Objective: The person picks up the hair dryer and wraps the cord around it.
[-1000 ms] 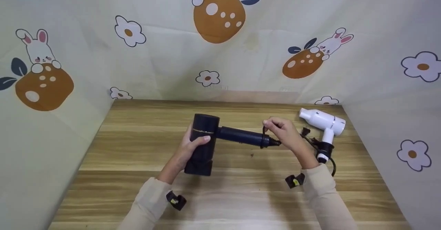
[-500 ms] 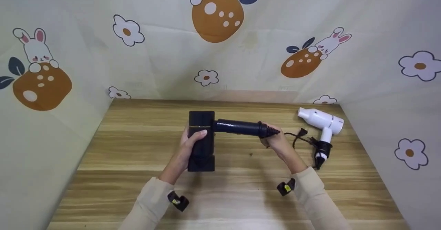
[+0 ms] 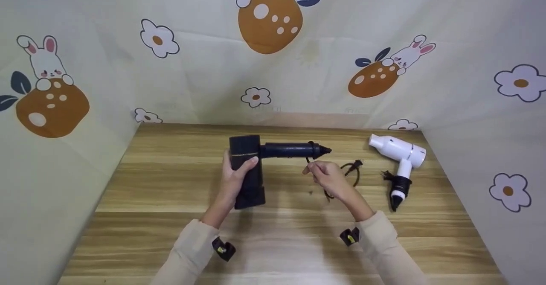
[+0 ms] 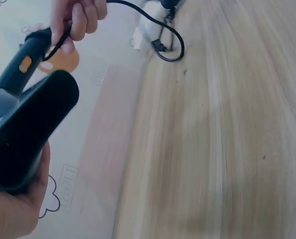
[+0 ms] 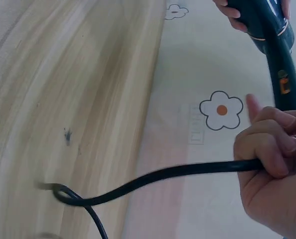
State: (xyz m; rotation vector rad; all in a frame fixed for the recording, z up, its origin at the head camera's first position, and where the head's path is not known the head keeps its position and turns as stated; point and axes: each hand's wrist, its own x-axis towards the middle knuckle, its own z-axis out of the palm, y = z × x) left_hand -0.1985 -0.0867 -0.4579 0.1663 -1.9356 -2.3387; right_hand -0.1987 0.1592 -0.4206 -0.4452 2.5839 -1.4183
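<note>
My left hand (image 3: 233, 178) grips the barrel of a black hair dryer (image 3: 249, 174) with a thin gold band, thumb lying across it. The dryer is held above the table, its handle (image 3: 286, 150) pointing right. Just below the handle's end, my right hand (image 3: 328, 177) pinches the black power cord (image 5: 188, 170), which has a turn round the handle's tip. From the right fist the loose cord runs down, and its plug (image 3: 356, 164) dangles to the right of the hand. In the left wrist view the right fingers (image 4: 78, 22) are curled round the cord.
A white hair dryer (image 3: 399, 150) lies at the table's back right, its own black cord (image 3: 402, 183) wound round its handle. Beneath everything is a wood-grain table (image 3: 170, 234). A patterned cloth (image 3: 204, 71) hangs behind and at both sides.
My right hand has passed round the handle's end with the cord, from above it to below it. The black dryer has shifted slightly up and left, its handle now nearly level.
</note>
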